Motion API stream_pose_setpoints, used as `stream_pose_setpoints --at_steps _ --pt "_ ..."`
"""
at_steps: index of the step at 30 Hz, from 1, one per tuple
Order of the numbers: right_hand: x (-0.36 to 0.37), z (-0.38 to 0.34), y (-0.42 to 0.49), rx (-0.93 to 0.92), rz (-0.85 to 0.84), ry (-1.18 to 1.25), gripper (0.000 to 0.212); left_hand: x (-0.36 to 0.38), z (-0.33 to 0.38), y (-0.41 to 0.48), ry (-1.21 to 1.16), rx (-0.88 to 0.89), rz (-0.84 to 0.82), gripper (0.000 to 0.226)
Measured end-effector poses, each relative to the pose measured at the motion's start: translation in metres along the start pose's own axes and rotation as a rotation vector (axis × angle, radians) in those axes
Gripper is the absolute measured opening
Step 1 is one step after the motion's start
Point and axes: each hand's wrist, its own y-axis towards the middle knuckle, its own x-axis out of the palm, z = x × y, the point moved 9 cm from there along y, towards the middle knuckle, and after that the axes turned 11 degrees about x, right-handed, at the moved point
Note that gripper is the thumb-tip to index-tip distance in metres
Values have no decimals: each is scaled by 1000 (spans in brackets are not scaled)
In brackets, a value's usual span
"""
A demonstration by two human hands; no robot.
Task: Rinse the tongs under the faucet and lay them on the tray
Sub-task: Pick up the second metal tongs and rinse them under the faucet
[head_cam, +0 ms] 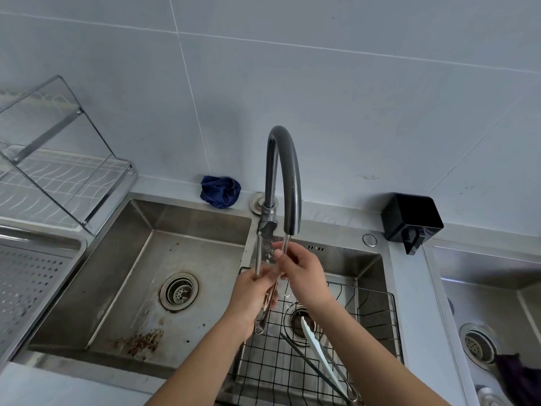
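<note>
Steel tongs (261,253) stand nearly upright under the dark curved faucet (288,177), whose spout pours a thin stream of water. My left hand (254,297) grips the tongs around their lower half, the hinge end poking out below my palm. My right hand (298,271) pinches the upper arm of the tongs, right in the stream. A second pair of tongs with white tips (319,350) lies in the black wire basket (380,323) in the right sink basin. The perforated steel tray (32,276) sits at the far left.
The left sink basin (140,288) has a drain and rust stains. A wire dish rack (58,177) stands behind the tray. A blue cloth (220,191) lies by the faucet base, and a black holder (411,219) sits at the right. Another sink (491,317) is at the far right.
</note>
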Motion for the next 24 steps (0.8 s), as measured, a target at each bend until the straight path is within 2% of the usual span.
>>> stream_pose_setpoints --at_steps 3,5,6,8,14,16,19,22,24 --pt "-12 -1 -1 -9 128 -69 29 2 2 2 79 53 14 18" --pt "-16 -3 -2 -26 151 -83 22 4 4 0 89 76 -7 8" --pt "-16 -4 -1 -30 147 -86 17 4 7 -1 86 97 -22 13" --pt "-13 -5 0 -38 105 -85 10 4 8 -5 87 115 -32 29" --pt "9 -4 4 -15 -60 -98 9 -14 1 -8 125 114 52 9" --pt "9 -5 6 16 -38 -97 26 -17 0 -9 215 129 54 3" --pt "2 -6 7 46 43 -89 42 -14 1 -10 387 179 37 19" --pt "-8 -3 4 62 108 -53 37 -7 1 -9 242 123 7 15" --pt "-17 1 4 93 117 67 30 -2 3 -5 128 86 -18 10"
